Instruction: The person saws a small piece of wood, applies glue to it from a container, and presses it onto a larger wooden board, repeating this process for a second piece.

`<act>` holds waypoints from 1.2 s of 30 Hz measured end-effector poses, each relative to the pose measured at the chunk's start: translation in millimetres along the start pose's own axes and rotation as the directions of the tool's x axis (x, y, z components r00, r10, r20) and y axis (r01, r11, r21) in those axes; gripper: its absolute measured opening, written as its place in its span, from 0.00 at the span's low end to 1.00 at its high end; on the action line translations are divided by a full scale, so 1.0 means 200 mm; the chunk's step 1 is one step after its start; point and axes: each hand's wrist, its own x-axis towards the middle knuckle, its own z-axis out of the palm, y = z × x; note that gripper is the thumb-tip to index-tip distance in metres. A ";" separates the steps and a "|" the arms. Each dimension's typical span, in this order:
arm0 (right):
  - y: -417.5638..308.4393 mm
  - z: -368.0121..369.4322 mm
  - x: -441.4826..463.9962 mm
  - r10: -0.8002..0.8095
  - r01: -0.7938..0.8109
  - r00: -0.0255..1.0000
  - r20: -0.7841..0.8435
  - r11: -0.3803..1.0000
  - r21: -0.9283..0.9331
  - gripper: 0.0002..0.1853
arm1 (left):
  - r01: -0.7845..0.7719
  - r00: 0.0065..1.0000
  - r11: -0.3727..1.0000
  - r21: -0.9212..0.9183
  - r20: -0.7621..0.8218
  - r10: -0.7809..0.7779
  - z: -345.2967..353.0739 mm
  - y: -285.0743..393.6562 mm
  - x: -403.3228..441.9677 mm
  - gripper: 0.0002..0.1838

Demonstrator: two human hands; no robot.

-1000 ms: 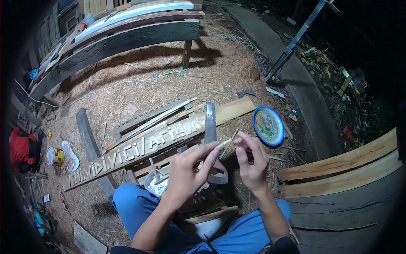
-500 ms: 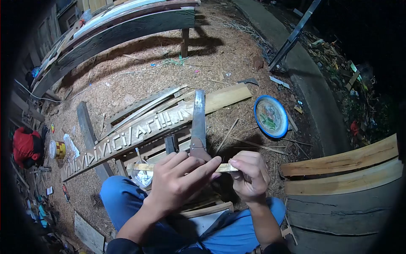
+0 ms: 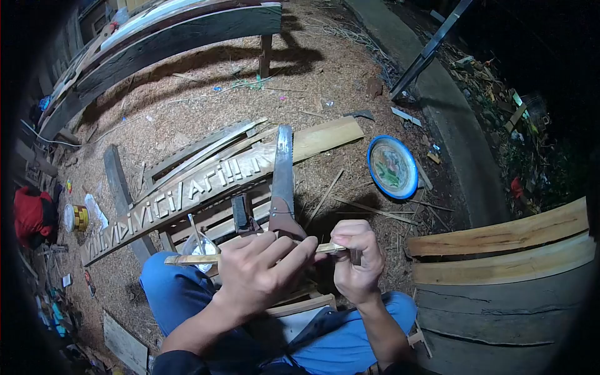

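Wood strip (image 3: pixel 192 259), lower centre: left hand (image 3: pixel 265 267) curled over it, right hand (image 3: pixel 359 262) pinching one end; I'd go gently, could snap.

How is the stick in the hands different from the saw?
The stick is pale tan all over, but the saw has a grey blade and a brown handle. The left hand and right hand hold the stick, while the saw lies over the board. The stick points sideways; the saw's blade points away from the person. Both are long.
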 end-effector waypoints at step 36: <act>0.09 0.26 -0.01 0.613 -0.636 0.756 0.228 0.609 0.474 0.19 | 0.598 0.777 0.719 -0.354 0.476 -0.412 0.17 -0.23 -0.09 0.21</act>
